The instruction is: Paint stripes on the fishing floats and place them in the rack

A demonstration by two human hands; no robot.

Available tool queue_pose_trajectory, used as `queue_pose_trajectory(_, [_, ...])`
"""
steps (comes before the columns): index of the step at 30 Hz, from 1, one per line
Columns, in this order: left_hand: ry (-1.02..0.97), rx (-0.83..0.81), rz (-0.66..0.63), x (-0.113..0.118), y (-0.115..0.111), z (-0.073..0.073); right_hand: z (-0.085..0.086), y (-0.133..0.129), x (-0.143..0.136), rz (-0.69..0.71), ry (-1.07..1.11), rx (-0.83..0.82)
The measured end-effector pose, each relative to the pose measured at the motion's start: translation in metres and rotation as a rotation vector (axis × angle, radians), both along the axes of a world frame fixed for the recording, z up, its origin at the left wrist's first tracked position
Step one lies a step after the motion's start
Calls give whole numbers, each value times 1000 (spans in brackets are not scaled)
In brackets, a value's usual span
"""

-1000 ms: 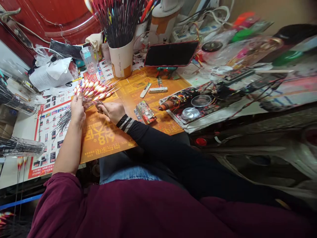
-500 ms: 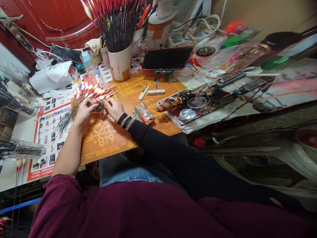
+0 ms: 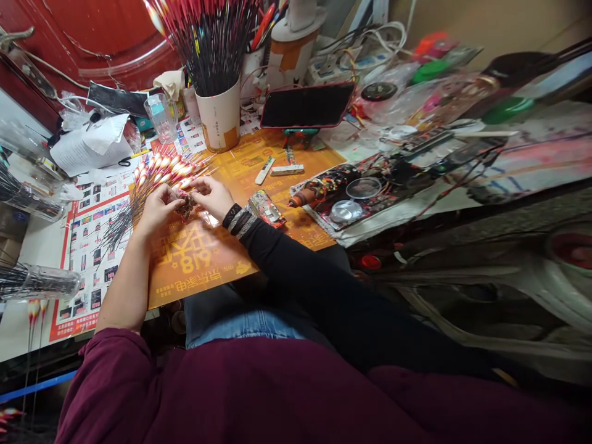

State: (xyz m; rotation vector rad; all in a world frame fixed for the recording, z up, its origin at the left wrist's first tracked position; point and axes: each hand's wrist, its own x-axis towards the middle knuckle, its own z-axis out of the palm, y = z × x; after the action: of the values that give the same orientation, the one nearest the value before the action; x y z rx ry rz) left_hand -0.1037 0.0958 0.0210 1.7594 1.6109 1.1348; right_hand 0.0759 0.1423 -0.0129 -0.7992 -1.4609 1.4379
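Note:
My left hand [image 3: 160, 209] and my right hand [image 3: 211, 196] meet over the orange sheet [image 3: 222, 253]. Between their fingertips is a small, crumpled, dark reddish item [image 3: 185, 206], too small to name. Both hands have their fingers closed round it, the left from the left side and the right from the other. Just beyond them lies a fanned bunch of thin sticks with glossy red, yellow and white bulbs [image 3: 161, 165]; its dark stems spread to the left of my left hand. A paint-speckled block [image 3: 267, 208] lies to the right of my right wrist.
Behind stand a white container [image 3: 219, 120] full of dark, red-tipped sticks and a phone [image 3: 308, 106] on a stand. Two small strips lie before the phone. A brown-tipped tool [image 3: 305, 194] and clear round lids [image 3: 346, 211] sit at right. Cups of sticks [image 3: 50, 280] are at left.
My right hand has shifted slightly right relative to my left, with its fingers stretched a little more over the small item. The whole view has moved slightly.

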Motion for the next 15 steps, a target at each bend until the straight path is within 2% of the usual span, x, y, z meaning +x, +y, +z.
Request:
queue_pose_trajectory(7, [-20, -1, -4, -3, 1, 0, 0, 4, -2, -10, 123, -61])
queue_pose_trajectory(12, [-61, 7, 14, -8, 1, 3, 6, 11, 3, -50, 298, -277])
queue_pose_trajectory(15, [-115, 33, 35, -10, -1, 7, 17, 5, 10, 24, 474, -386])
